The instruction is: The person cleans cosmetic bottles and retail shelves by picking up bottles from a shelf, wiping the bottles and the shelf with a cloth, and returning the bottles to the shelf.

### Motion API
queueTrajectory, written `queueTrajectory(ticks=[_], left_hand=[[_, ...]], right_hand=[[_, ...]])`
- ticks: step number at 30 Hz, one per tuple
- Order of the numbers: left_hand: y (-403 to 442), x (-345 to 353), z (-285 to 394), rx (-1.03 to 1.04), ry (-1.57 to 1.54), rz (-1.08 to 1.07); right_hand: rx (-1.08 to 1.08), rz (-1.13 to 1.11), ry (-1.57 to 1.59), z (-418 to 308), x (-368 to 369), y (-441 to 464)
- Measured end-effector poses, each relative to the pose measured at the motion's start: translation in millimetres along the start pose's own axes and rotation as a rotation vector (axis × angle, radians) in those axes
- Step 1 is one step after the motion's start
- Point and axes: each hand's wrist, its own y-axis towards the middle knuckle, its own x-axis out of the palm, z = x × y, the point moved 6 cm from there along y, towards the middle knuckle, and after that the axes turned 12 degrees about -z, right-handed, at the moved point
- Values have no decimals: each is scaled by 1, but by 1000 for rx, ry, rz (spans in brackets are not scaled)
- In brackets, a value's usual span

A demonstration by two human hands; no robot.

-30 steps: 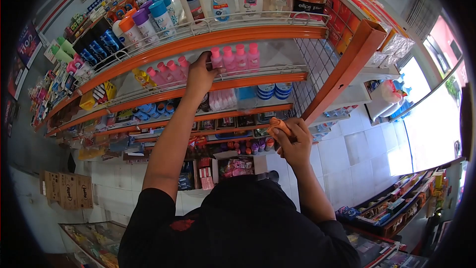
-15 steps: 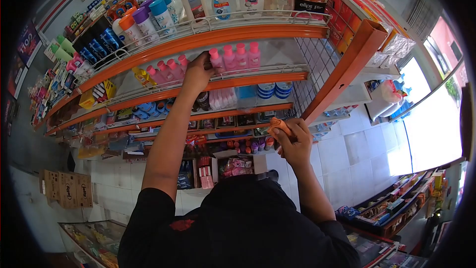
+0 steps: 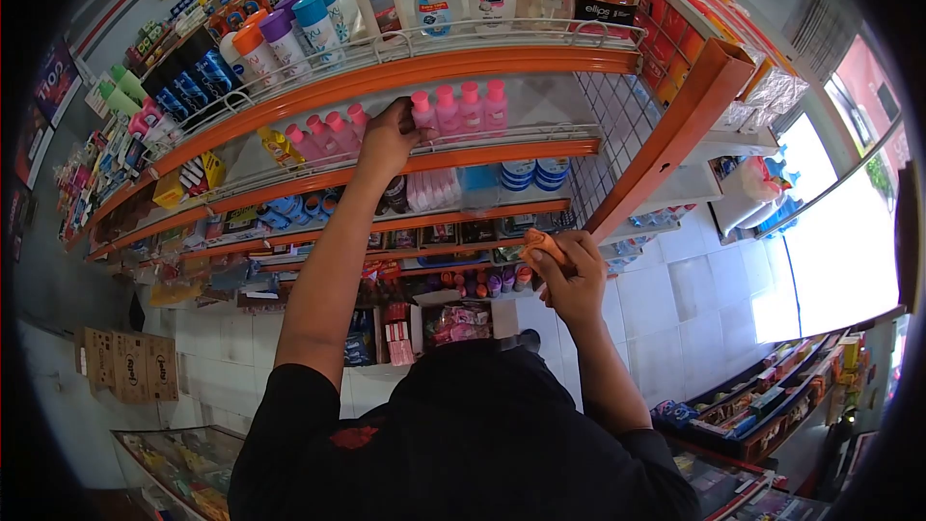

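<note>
Left hand (image 3: 388, 140) between pink bottles (image 3: 470, 108), right hand (image 3: 577, 275) with an orange cloth (image 3: 543, 246).
On the orange-edged shelf (image 3: 531, 153), 4 bottles stand left of the left hand; it seems to touch the first of 4 more, though I cannot tell whether it grips. The right hand's thumb and fingers pinch the bunched cloth near the orange post (image 3: 670, 135).

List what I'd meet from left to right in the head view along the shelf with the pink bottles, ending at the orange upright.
Yellow items → first group of pink bottles → left hand → second group of pink bottles → wire mesh panel → orange upright.
</note>
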Motion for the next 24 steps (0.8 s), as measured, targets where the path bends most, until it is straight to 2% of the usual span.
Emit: queueTrajectory(ticks=[7,10,13,16,21,24], left_hand=[[-25,-8,15,202,132,187],[-64,-24,31,48,199,359],[-85,-45,34,5,223,533],[-78,-56,35,-126,264,491],[-65,-66,32,-200,368,478],[-62,-68,30,-210,359,465]], right_hand=[[76,0,32,4,1,-4],[95,4,43,10,1,-5],[82,13,28,12,3,-7],[62,-15,-14,12,11,-4],[-14,-37,-50,5,18,3],[28,-52,-20,8,18,3]])
